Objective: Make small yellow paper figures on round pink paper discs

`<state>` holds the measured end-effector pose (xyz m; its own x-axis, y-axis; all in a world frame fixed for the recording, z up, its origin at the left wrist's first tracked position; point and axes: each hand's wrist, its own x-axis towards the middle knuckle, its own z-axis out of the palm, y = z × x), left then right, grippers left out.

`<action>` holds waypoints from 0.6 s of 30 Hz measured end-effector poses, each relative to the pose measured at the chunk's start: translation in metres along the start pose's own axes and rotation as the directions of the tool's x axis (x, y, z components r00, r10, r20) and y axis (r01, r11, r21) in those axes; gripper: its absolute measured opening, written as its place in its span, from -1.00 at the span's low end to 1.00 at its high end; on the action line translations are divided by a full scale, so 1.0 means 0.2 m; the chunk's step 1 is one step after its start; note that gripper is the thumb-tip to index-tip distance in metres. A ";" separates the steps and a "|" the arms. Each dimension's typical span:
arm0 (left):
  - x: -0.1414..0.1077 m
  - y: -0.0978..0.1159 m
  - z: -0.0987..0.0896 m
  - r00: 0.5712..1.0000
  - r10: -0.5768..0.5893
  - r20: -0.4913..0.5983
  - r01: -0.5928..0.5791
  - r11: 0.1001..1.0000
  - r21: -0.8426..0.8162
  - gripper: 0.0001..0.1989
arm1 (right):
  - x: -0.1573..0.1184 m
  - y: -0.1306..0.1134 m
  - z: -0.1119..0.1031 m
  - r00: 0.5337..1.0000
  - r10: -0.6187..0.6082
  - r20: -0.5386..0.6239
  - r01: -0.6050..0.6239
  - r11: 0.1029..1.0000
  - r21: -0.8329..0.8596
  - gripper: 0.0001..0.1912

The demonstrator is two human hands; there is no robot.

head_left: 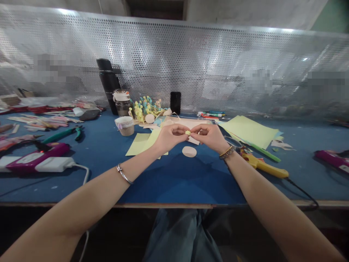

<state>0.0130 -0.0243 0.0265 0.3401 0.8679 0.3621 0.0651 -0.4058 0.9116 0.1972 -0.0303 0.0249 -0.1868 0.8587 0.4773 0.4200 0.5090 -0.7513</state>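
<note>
Both hands meet over the middle of the blue table. A small yellow piece (188,133) is pinched between their fingertips, my left hand (172,137) on one side and my right hand (207,135) on the other. Below them a pale round disc (189,151) lies flat on the table. Beside my left hand are yellow-green paper sheets (138,144). Behind the hands stands a cluster of small yellow, blue and pink paper flowers (145,108). A larger stack of yellow paper (249,131) lies to the right of my right hand.
A yellow glue gun (268,169) with a black cord and a green stick (261,151) lie right. At left are a paper cup (125,126), teal pliers (61,134) and a purple power strip (38,157). A black phone (175,103) stands against the perforated metal screen (152,62).
</note>
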 end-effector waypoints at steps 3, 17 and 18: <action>0.00 0.00 0.00 1.000 0.007 -0.001 -0.007 1.000 -0.018 -0.78 | 0.00 0.00 0.00 1.000 -0.009 -0.006 0.009 1.000 0.000 -0.68; 0.00 -0.02 0.00 0.999 -0.044 0.001 0.044 0.993 -0.108 -0.77 | 0.00 -0.03 0.02 1.000 0.018 -0.002 -0.018 1.000 0.013 -0.75; 0.01 -0.02 0.01 0.999 -0.049 0.005 0.050 0.992 -0.118 -0.76 | 0.00 -0.03 0.02 1.000 0.021 0.000 -0.021 1.000 0.021 -0.76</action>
<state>0.0141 -0.0219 0.0228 0.3409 0.8855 0.3156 -0.0297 -0.3254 0.9451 0.1918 -0.0339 0.0275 -0.1781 0.8691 0.4615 0.4052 0.4922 -0.7704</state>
